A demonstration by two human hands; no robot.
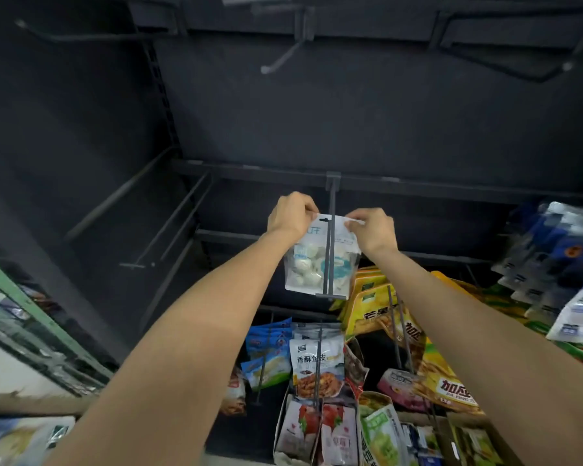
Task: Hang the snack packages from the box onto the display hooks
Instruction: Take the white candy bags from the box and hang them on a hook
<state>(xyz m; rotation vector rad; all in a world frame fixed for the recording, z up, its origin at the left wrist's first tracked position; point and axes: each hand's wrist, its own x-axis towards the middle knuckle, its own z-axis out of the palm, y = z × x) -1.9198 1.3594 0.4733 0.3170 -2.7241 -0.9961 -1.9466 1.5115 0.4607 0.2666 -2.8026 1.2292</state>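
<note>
A white snack package (308,264) with pale round pieces inside hangs in front of me at the middle of a dark display rack. My left hand (292,215) pinches its top left corner and my right hand (372,230) pinches its top right corner. A dark double-wire display hook (330,237) runs from the rail toward me, crossing the package's top slot and front. The box is not in view.
Empty hooks (182,213) stick out at the left and one (283,58) above. Filled hooks below carry fish-skin snacks (317,368), blue packs (270,351) and yellow bags (414,334). More packages (552,250) hang at the right. A green shelf frame (31,311) stands at the left.
</note>
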